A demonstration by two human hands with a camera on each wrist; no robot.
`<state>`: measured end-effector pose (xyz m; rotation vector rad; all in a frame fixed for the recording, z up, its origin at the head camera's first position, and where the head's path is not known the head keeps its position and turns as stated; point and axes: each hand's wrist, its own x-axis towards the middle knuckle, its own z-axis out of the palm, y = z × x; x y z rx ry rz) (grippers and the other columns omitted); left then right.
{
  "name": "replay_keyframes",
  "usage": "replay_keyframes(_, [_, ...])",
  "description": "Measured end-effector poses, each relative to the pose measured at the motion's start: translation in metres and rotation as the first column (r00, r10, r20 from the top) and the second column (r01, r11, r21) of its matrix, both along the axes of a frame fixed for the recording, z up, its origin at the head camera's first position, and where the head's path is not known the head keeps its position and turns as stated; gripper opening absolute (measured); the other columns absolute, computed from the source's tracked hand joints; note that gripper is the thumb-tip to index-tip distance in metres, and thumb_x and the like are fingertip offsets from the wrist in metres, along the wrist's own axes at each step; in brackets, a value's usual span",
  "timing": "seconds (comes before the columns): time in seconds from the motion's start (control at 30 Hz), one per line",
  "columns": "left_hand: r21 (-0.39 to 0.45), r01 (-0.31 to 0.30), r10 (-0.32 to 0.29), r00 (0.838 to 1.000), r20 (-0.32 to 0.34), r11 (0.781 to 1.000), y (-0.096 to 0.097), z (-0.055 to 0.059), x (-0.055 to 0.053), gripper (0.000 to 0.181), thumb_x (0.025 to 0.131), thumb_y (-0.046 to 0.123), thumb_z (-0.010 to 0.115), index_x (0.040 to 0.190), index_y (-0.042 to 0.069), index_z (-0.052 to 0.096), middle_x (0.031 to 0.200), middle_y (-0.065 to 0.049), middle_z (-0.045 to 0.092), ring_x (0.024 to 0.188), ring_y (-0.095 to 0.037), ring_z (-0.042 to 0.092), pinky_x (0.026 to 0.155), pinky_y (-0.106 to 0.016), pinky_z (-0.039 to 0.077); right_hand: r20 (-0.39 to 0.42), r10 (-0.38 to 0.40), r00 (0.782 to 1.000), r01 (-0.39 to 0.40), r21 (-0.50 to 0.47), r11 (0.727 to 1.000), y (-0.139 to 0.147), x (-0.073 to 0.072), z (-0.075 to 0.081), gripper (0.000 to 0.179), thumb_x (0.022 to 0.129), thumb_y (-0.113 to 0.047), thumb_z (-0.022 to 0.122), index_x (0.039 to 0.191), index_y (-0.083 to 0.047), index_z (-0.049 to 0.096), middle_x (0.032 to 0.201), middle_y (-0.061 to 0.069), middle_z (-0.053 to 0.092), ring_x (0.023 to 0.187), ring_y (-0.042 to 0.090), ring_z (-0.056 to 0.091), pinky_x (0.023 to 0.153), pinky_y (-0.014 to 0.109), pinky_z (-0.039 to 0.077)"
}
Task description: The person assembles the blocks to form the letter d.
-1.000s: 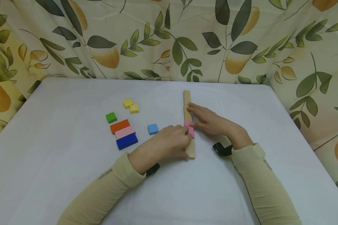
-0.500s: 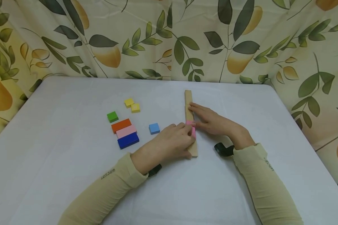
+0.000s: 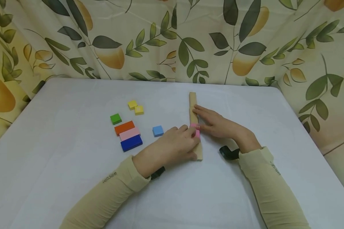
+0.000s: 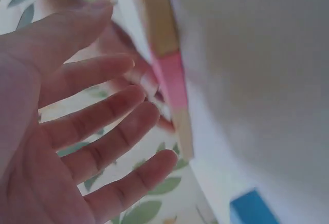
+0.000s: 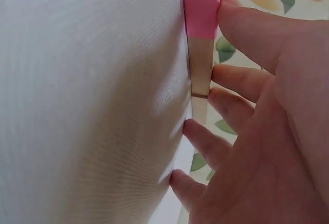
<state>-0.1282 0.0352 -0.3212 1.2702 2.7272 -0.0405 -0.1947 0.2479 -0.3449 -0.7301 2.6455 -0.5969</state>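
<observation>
A straight row of blocks runs away from the person: plain wooden blocks point(image 3: 193, 99) at the far part, a bright pink block point(image 3: 197, 133) in the middle and a plain wooden block point(image 3: 200, 153) nearest. My left hand point(image 3: 173, 143) lies along the row's left side, partly hiding the pink and near blocks. Its fingers point(image 4: 113, 147) look loosely extended in the left wrist view, tips toward the row. On the other side, my right hand point(image 3: 222, 124) touches the row, with the thumb point(image 5: 247, 26) at the pink block and fingertips on the wood.
Left of the hands lie a light blue block point(image 3: 158, 131), a dark blue block point(image 3: 131, 143), a pale pink block point(image 3: 129, 134), an orange block point(image 3: 124, 128), a green block point(image 3: 116, 119) and two yellow blocks point(image 3: 139, 110). A white cloth point(image 3: 172, 203) covers the table; a patterned curtain point(image 3: 160, 31) hangs behind.
The whole head view has shifted slightly, so everything appears a little further right. Both hands stay at the row of blocks with hardly any movement.
</observation>
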Motion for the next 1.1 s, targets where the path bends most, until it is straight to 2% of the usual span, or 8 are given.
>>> replay_keyframes(0.1, [0.035, -0.051, 0.051, 0.999, 0.016, 0.998, -0.007, 0.007, -0.008, 0.043, 0.095, 0.043, 0.064, 0.131, 0.018, 0.063, 0.136, -0.004, 0.055, 0.116, -0.020, 0.056, 0.093, -0.037, 0.053, 0.011, -0.010, 1.000, 0.010, -0.003, 1.000, 0.001, 0.001, 0.001, 0.067, 0.102, -0.032, 0.053, 0.158, -0.009, 0.022, 0.168, 0.011, 0.008, 0.154, 0.037, 0.009, 0.121, 0.060, 0.011])
replay_keyframes(0.2, [0.049, -0.129, 0.127, 0.991, 0.039, 0.990, -0.021, 0.014, -0.020, 0.044, 0.096, 0.039, 0.064, 0.133, 0.016, 0.060, 0.134, -0.006, 0.055, 0.115, -0.022, 0.056, 0.092, -0.037, 0.054, 0.028, -0.020, 0.999, 0.020, -0.005, 1.000, 0.000, 0.002, 0.002, 0.068, 0.102, -0.032, 0.053, 0.158, -0.010, 0.022, 0.168, 0.010, 0.007, 0.154, 0.037, 0.008, 0.121, 0.060, 0.011])
replay_keyframes(0.33, [0.018, -0.244, 0.241, 0.966, 0.091, 0.970, -0.044, 0.016, -0.033, 0.048, 0.093, 0.036, 0.068, 0.134, 0.012, 0.059, 0.128, -0.009, 0.057, 0.109, -0.025, 0.057, 0.087, -0.037, 0.056, 0.035, -0.018, 0.999, 0.019, -0.010, 1.000, -0.001, 0.002, 0.003, 0.069, 0.102, -0.034, 0.054, 0.158, -0.009, 0.022, 0.168, 0.010, 0.008, 0.154, 0.037, 0.008, 0.121, 0.060, 0.011])
replay_keyframes(0.47, [-0.011, -0.302, 0.300, 0.940, 0.160, 0.953, -0.061, 0.014, -0.041, 0.045, 0.092, 0.032, 0.071, 0.130, 0.009, 0.061, 0.121, -0.011, 0.059, 0.105, -0.027, 0.059, 0.084, -0.039, 0.055, 0.017, -0.004, 1.000, 0.004, -0.012, 1.000, -0.001, 0.001, 0.002, 0.071, 0.101, -0.034, 0.055, 0.157, -0.007, 0.022, 0.167, 0.012, 0.010, 0.154, 0.037, 0.010, 0.122, 0.058, 0.011])
replay_keyframes(0.63, [-0.004, -0.308, 0.300, 0.923, 0.240, 0.951, -0.067, 0.012, -0.047, 0.043, 0.090, 0.026, 0.074, 0.127, 0.007, 0.062, 0.116, -0.012, 0.060, 0.100, -0.025, 0.060, 0.087, -0.037, 0.053, -0.019, -0.015, 1.000, 0.015, -0.013, 1.000, -0.002, -0.003, -0.001, 0.075, 0.100, -0.036, 0.056, 0.158, -0.007, 0.019, 0.167, 0.010, 0.010, 0.154, 0.034, 0.010, 0.123, 0.056, 0.013])
replay_keyframes(0.8, [-0.018, -0.305, 0.299, 0.919, 0.258, 0.952, -0.065, 0.010, -0.048, 0.042, 0.089, 0.024, 0.075, 0.126, 0.007, 0.061, 0.114, -0.012, 0.059, 0.099, -0.024, 0.059, 0.085, -0.036, 0.054, -0.025, -0.026, 0.999, 0.026, -0.013, 1.000, -0.004, -0.006, -0.001, 0.075, 0.100, -0.037, 0.055, 0.158, -0.007, 0.018, 0.167, 0.011, 0.013, 0.153, 0.035, 0.012, 0.122, 0.056, 0.013])
replay_keyframes(0.93, [-0.020, -0.301, 0.297, 0.924, 0.242, 0.953, -0.063, 0.007, -0.050, 0.041, 0.089, 0.023, 0.075, 0.125, 0.007, 0.060, 0.114, -0.012, 0.058, 0.099, -0.024, 0.059, 0.084, -0.035, 0.055, -0.026, -0.029, 0.999, 0.029, -0.006, 1.000, -0.005, -0.007, 0.000, 0.073, 0.101, -0.037, 0.054, 0.158, -0.007, 0.020, 0.166, 0.012, 0.015, 0.153, 0.035, 0.013, 0.122, 0.056, 0.014])
replay_keyframes(1.1, [0.038, -0.278, 0.264, 0.941, 0.214, 0.960, -0.061, 0.003, -0.052, 0.037, 0.089, 0.018, 0.075, 0.121, 0.005, 0.061, 0.109, -0.012, 0.060, 0.098, -0.024, 0.059, 0.084, -0.034, 0.054, -0.008, -0.047, 0.999, 0.047, 0.000, 0.999, -0.005, -0.007, 0.001, 0.074, 0.100, -0.038, 0.056, 0.158, -0.008, 0.021, 0.167, 0.010, 0.015, 0.154, 0.034, 0.013, 0.123, 0.056, 0.014])
